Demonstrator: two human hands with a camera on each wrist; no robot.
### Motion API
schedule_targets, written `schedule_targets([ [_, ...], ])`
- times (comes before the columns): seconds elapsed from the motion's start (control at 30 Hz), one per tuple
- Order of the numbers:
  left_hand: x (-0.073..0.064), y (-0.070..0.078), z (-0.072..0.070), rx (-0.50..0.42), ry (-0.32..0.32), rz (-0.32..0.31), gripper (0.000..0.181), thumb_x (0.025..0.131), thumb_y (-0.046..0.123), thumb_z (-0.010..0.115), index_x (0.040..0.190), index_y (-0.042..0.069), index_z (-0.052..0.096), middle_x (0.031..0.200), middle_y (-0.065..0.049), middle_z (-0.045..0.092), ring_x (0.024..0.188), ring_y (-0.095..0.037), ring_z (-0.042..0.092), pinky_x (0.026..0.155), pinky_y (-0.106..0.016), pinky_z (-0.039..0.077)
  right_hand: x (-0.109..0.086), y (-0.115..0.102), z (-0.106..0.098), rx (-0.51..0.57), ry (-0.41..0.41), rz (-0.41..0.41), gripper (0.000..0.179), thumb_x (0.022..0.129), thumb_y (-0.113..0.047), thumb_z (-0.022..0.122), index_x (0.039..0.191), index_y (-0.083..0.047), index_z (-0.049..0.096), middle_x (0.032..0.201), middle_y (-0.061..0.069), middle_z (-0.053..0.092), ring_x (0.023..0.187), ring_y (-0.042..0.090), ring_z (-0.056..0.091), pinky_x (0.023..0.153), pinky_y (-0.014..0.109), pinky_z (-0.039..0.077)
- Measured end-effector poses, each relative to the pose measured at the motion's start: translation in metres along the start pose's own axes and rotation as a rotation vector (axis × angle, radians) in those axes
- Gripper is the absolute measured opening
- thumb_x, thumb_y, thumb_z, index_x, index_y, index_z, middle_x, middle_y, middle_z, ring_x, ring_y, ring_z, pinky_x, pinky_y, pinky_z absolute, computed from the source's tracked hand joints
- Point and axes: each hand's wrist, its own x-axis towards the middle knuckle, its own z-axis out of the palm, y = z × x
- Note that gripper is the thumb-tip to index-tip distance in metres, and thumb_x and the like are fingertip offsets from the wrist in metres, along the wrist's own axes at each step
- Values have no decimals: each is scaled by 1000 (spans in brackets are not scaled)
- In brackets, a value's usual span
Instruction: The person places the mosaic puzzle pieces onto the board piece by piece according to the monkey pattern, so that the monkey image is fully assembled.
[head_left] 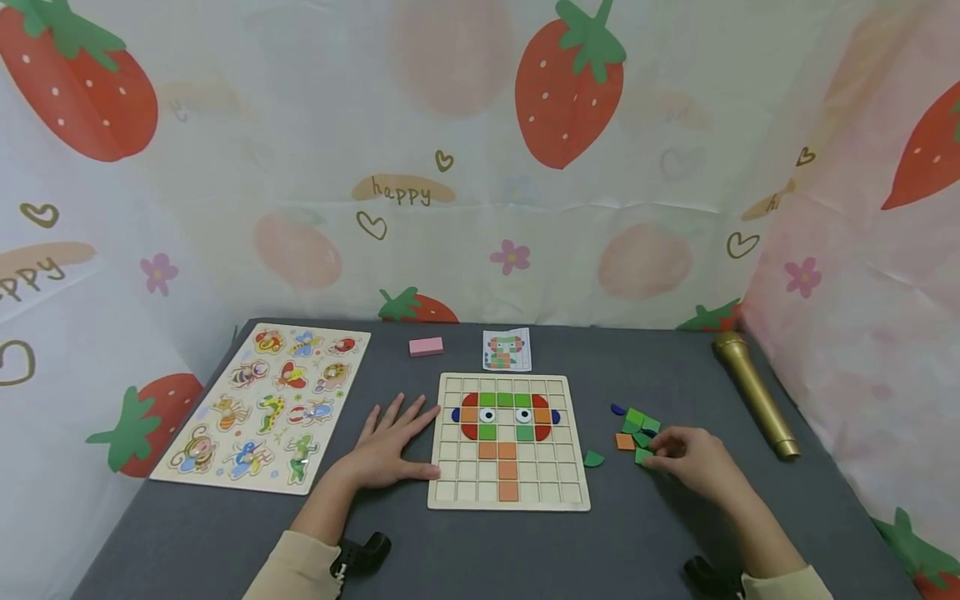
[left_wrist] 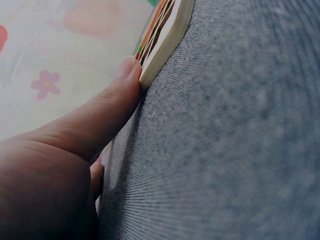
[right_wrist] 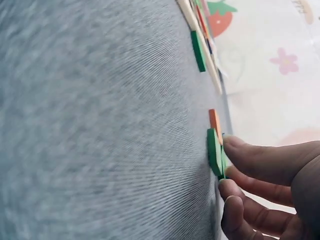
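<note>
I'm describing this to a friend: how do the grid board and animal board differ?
The grid board looks nearly square; the animal board is a longer rectangle. Colored pieces fill some grid board cells; the animal board bears cartoon pictures. The left hand touches the grid board, not the animal board. Both lie on the gray table.

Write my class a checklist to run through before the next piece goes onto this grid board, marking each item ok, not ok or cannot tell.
1. Pattern card face up: ok, it lies just beyond the grid board.
2. Board braced: ok, the thumb of the left hand touches its left edge.
3. Free cells on the board: ok, many are bare, including both lower corners.
4. Loose pieces all together: not ok, one green rounded piece lies apart, beside the board's right edge.
5. Piece firmly pinched: cannot tell, the right hand has its fingertips at the loose green pieces.
</note>
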Motion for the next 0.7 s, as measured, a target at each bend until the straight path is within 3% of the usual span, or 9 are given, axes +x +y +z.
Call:
schedule_targets([
  [0.4, 0, 0, 1, 6, -7, -11, 99, 81, 65, 74, 161, 28, 28, 170, -6, 16, 157, -38, -4, 122, -64, -8, 3, 3, 5, -10, -21, -8, 26, 83, -27, 84, 94, -10, 68, 83, 0, 63, 76, 15, 56, 63, 31, 44],
  [0.7, -1, 1, 0, -1, -4, -7, 99, 81, 64, 74, 161, 27, 29, 170, -6, 16, 157, -38, -3, 122, -64, -8, 3, -16, 5, 32, -15, -48, 23, 89, -29, 79, 95, -10, 68, 86, 1, 67, 76, 15, 61, 64, 31, 47],
])
